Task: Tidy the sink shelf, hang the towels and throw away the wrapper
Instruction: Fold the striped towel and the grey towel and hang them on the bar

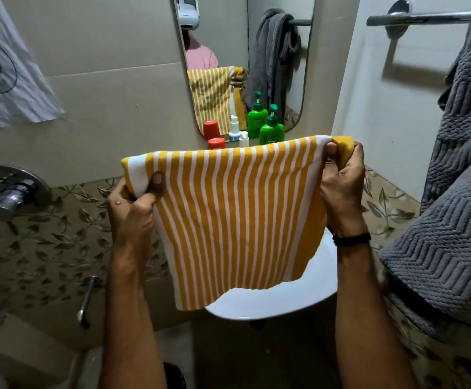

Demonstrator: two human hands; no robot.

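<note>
I hold a yellow-and-white striped towel (pixel 237 220) stretched flat in front of me, above the white sink (pixel 279 301). My left hand (pixel 136 209) pinches its upper left corner. My right hand (pixel 343 186) grips the upper right corner, where the cloth bunches. A grey textured towel (pixel 458 192) hangs at the right from a chrome towel bar (pixel 419 17). Behind the striped towel, the sink shelf carries a green pump bottle (pixel 271 130), a white spray bottle (pixel 244 138) and a red cap (pixel 216 143). No wrapper is visible.
A mirror (pixel 228 51) above the shelf reflects the towels, the bottles and a person in a pink shirt. A white cloth (pixel 7 80) hangs at the upper left. Chrome taps (pixel 12 192) stick out of the left wall. Leaf-patterned tiles line the lower walls.
</note>
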